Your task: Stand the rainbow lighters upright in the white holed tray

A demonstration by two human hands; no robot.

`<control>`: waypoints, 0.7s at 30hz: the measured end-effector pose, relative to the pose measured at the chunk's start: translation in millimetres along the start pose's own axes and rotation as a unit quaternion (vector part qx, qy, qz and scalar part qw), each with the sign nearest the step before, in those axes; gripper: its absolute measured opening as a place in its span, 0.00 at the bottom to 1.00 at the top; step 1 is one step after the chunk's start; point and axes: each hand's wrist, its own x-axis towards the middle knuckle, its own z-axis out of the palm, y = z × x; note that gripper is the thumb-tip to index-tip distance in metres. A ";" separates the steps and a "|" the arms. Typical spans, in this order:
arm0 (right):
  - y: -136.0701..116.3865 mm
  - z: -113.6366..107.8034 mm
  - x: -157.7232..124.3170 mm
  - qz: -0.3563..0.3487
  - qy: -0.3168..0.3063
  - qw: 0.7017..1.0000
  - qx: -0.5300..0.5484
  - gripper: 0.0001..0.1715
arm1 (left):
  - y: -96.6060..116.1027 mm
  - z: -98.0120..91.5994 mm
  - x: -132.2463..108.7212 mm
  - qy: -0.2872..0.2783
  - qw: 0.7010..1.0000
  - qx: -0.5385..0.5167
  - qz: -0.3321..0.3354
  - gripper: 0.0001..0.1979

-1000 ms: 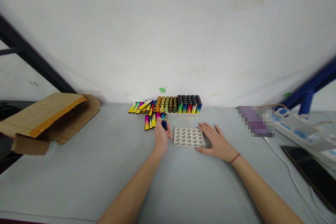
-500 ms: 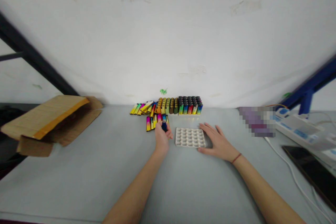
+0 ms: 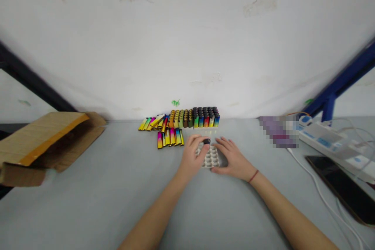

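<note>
Left hand holding apparent lighter, tray beneath

Left hand holds small dark item over pale pitted tray; right hand at tray's right edge.

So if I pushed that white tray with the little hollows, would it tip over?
Probably not: the white tray lies flat on the grey table, so it would likely slide. It looks shallow, so it may be light.
</note>
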 end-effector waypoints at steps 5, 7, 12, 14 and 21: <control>-0.4 5.6 -0.3 -0.005 0.013 1.000 -0.011 0.51 | -2.4 7.7 -0.6 -0.072 0.995 0.069 -0.025 0.12; 0.8 6.2 -0.6 -0.010 0.015 1.000 -0.013 0.51 | -3.6 10.2 -1.1 -0.074 0.993 0.088 -0.030 0.13; 2.5 7.2 -0.6 -0.011 0.018 1.000 -0.015 0.52 | -1.9 14.5 -1.3 -0.084 0.988 0.124 -0.024 0.12; 2.6 7.3 -0.3 -0.009 0.017 1.000 -0.015 0.53 | -0.9 15.4 -0.5 -0.091 0.986 0.135 -0.021 0.12; 3.5 5.7 0.9 0.000 0.009 1.000 0.002 0.52 | -2.9 13.9 2.9 -0.090 0.973 0.214 0.015 0.13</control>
